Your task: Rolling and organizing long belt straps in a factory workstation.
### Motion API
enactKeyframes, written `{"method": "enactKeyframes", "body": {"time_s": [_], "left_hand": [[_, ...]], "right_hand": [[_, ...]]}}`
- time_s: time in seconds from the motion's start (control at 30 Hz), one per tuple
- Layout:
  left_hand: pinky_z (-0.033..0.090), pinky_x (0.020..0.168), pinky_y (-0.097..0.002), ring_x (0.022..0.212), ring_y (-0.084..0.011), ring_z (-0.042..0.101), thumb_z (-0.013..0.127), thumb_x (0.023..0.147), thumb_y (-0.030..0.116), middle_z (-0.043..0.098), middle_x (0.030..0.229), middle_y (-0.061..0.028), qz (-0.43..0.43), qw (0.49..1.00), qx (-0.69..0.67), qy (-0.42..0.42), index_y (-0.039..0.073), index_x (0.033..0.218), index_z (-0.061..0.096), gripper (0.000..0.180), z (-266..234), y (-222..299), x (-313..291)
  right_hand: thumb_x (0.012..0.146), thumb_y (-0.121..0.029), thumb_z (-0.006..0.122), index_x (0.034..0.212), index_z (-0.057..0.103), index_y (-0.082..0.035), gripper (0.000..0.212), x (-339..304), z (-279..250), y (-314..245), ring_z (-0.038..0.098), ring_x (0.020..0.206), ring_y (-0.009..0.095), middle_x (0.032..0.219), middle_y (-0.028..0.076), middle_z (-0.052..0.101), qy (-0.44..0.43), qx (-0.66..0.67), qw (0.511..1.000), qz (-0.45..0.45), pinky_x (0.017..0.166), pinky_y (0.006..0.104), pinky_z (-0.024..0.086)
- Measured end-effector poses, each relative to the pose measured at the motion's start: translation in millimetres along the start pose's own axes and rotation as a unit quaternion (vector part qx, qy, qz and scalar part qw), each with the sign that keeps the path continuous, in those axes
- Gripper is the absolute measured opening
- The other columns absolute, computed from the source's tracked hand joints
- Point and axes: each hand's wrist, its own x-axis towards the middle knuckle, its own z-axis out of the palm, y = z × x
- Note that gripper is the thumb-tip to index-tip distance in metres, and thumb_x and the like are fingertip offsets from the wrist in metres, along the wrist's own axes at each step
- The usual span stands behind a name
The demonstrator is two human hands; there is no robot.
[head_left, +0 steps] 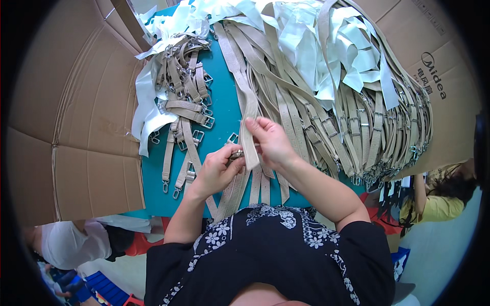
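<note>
In front of me my left hand (217,171) is closed, its thumb and fingers pinching a small metal fitting (236,154), partly hidden by the fingers. My right hand (275,143) grips a beige strap (249,112) between thumb and fingers, close beside the left hand. The strap's short end hangs down between both hands, and its length runs up toward the back of the table. Whether the fitting is joined to this strap, I cannot tell. Below my hands lie more beige straps (237,191) with punched holes.
A pile of short buckled straps (178,76) lies on the green table (224,109) at left. Many long straps with buckles (357,122) fill the right, under white sheets (306,46). Cardboard walls (76,117) flank the table. A person in yellow (434,209) is at right.
</note>
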Motion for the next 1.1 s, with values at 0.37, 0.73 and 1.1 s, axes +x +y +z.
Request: {"method": "enactKeyframes", "body": {"time_s": [0.37, 0.73, 1.1], "left_hand": [[0.045, 0.054, -0.0206, 0.061, -0.0068, 0.054, 0.054, 0.086, 0.002, 0.057, 0.073, -0.003, -0.005, 0.998, 0.049, -0.045, -0.003, 0.1, 0.053, 0.015, -4, 7, -4], [0.047, 0.052, -0.0262, 0.058, -0.0152, 0.061, 0.055, 0.083, 0.007, 0.063, 0.072, -0.0117, -0.069, 0.99, 0.04, 0.115, -0.003, 0.098, 0.055, 0.018, 3, 1, 4], [0.043, 0.057, -0.0249, 0.064, -0.0106, 0.051, 0.05, 0.088, 0.005, 0.057, 0.075, -0.0056, 0.02, 0.993, 0.11, 0.035, -0.001, 0.104, 0.052, 0.017, -1, -26, 23]], "right_hand": [[0.086, -0.031, 0.058, 0.078, 0.057, -0.012, 0.021, 19, -4, -23, 0.044, 0.048, 0.002, 0.061, -0.005, 0.052, 0.079, 0.032, 0.995, -0.057, 0.043, 0.016, 0.036], [0.089, -0.024, 0.054, 0.1, 0.055, -0.007, 0.02, -27, 14, -5, 0.057, 0.073, 0.006, 0.084, 0.001, 0.058, -0.077, 0.031, 0.992, 0.1, 0.057, 0.0207, 0.046], [0.077, 0.0, 0.064, 0.141, 0.012, -0.011, 0.084, -61, -23, 0, 0.054, 0.09, 0.011, 0.11, 0.008, 0.048, -0.103, 0.037, 0.984, 0.141, 0.072, 0.0249, 0.047]]}}
